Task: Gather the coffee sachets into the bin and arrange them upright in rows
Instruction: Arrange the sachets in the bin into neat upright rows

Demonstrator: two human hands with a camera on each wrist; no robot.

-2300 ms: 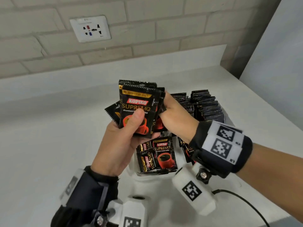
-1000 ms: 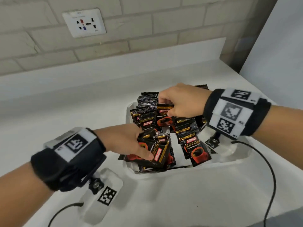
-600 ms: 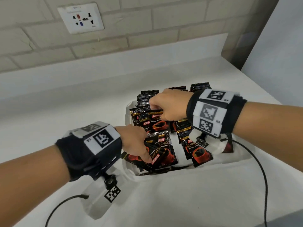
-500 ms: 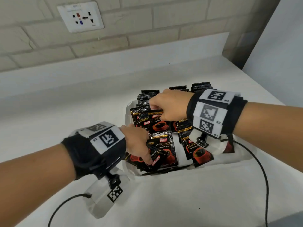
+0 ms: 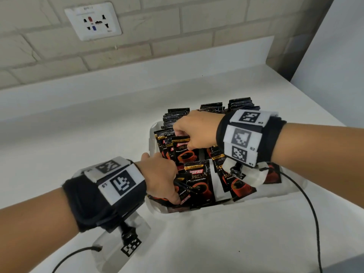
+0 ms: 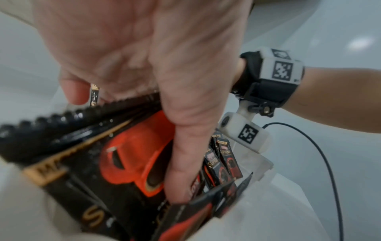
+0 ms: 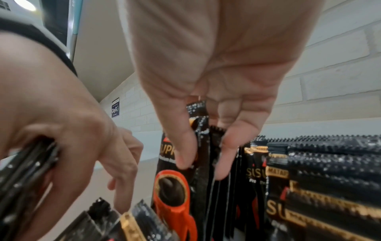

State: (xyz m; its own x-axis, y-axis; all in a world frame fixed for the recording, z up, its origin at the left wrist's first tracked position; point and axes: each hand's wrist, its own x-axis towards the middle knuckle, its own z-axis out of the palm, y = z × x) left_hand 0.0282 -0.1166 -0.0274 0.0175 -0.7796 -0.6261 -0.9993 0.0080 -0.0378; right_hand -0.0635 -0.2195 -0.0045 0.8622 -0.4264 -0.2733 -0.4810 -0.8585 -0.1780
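A white bin on the counter holds black coffee sachets with a red cup print. Upright rows stand along its far side. Loose sachets lean or lie at the near side. My left hand reaches into the near left corner and grips a bunch of loose sachets between thumb and fingers. My right hand is over the left row and pinches the tops of upright sachets between thumb and fingers. The bin's floor is mostly hidden.
A wall socket sits on the brick wall behind the white counter. Black cables trail from both wrist cameras over the counter's near part. The counter ends at a corner on the right.
Both hands came down from holding a sachet bundle above the bin and now reach inside it. In the last half second they have barely shifted.
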